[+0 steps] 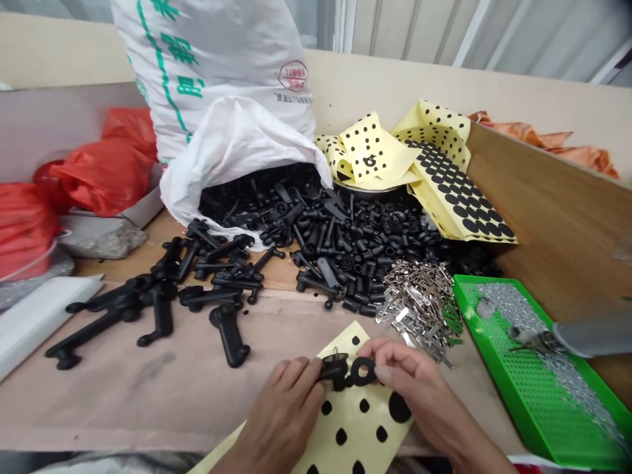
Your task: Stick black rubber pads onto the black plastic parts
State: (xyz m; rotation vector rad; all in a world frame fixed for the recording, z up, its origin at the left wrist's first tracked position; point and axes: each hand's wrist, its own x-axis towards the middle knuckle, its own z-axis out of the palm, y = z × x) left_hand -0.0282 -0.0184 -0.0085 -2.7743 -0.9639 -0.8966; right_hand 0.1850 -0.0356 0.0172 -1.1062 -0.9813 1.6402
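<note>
My left hand [284, 411] is closed round a black plastic part [336, 370] with a round, cup-like end; the fingers hide the rest of it. Between the thumb and fingers of my right hand [417, 388] is a flat black ring [355, 373], close beside that part. Whether the two touch, I cannot tell. Beneath both hands lies a yellow backing sheet [353, 454] with black spots, and one larger black disc [399, 408] shows on it near my right palm.
Black crank-like handles [230, 336] lie to the left. A white sack [237, 72] spills more black parts. Metal strips [419, 303] are piled beside a green tray [523, 401] of small metal pieces with a tool [587, 336] above. Yellow sheets [375, 148] and red bags [108, 171] stand behind.
</note>
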